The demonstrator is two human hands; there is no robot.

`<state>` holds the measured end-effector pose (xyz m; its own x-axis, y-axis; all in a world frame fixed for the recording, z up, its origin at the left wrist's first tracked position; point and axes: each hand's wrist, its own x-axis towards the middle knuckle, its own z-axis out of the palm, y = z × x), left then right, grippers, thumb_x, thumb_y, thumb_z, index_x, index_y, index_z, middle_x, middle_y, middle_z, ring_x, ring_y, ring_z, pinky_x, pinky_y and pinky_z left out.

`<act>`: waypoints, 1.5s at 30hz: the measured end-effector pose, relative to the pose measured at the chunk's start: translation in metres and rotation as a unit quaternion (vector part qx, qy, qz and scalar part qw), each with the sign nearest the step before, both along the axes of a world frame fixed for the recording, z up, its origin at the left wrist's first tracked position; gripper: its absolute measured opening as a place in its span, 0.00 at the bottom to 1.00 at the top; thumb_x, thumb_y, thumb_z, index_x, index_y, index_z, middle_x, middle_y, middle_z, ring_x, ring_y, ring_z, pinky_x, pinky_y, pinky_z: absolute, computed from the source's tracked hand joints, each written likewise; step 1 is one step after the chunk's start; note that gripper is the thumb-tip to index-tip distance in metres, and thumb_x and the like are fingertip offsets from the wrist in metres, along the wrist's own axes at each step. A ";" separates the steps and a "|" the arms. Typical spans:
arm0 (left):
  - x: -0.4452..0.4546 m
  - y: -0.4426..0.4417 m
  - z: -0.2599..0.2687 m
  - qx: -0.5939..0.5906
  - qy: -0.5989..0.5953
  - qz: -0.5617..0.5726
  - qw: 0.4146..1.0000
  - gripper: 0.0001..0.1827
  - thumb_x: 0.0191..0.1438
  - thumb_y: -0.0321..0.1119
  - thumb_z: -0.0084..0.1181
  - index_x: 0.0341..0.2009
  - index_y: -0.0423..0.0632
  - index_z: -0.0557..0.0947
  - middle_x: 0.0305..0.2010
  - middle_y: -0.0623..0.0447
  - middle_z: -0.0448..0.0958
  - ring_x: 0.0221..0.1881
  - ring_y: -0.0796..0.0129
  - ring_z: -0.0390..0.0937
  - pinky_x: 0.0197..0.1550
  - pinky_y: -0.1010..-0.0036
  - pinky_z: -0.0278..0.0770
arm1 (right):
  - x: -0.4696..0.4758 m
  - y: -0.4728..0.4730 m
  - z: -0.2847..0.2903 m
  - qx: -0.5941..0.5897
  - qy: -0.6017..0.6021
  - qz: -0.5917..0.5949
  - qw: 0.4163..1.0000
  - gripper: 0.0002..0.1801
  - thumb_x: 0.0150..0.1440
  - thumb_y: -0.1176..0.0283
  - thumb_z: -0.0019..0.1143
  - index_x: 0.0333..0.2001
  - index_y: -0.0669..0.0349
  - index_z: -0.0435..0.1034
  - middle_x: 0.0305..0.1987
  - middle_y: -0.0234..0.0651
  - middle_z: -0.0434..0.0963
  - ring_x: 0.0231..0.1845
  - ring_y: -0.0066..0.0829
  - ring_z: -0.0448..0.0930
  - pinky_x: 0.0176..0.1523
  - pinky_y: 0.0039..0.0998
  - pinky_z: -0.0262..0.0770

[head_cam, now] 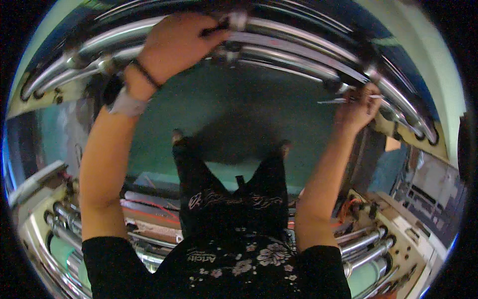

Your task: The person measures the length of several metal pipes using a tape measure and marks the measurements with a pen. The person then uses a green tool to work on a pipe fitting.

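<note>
My left hand (183, 45) reaches up to the chrome rods of a machine at the top, its fingers bent at a metal collar (238, 20). A dark band and a pale wrap circle that wrist. What the left fingers grip is blurred and partly hidden. My right hand (362, 104) is at the right end of the lower rods, its fingers closed around a thin pale tool (332, 101), whose kind is unclear. Polished metal rods (298, 31) run in curved-looking lines across the top, with a flat pale bar (276, 41) between them.
Cream side plates (429, 138) carry the rod ends. Below, dark green floor (231, 97) lies between the machine parts. Behind me are more chrome rollers (366, 243), a green roller (368, 274) and orange-red cables (347, 209). A grey cabinet (433, 190) stands at the right.
</note>
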<state>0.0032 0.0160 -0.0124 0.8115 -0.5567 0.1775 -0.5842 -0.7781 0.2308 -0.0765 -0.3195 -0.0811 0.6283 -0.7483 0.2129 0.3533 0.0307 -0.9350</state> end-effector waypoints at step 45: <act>-0.004 -0.009 0.010 -0.058 0.090 0.056 0.993 0.17 0.50 0.45 0.53 0.22 0.44 0.75 0.16 0.44 0.68 0.19 0.52 0.68 0.21 0.66 0.63 | -0.010 0.003 0.000 -0.041 0.000 -0.020 0.999 0.08 0.54 0.66 0.54 0.30 0.54 0.63 0.21 0.20 0.63 0.18 0.10 0.59 0.19 0.14 0.50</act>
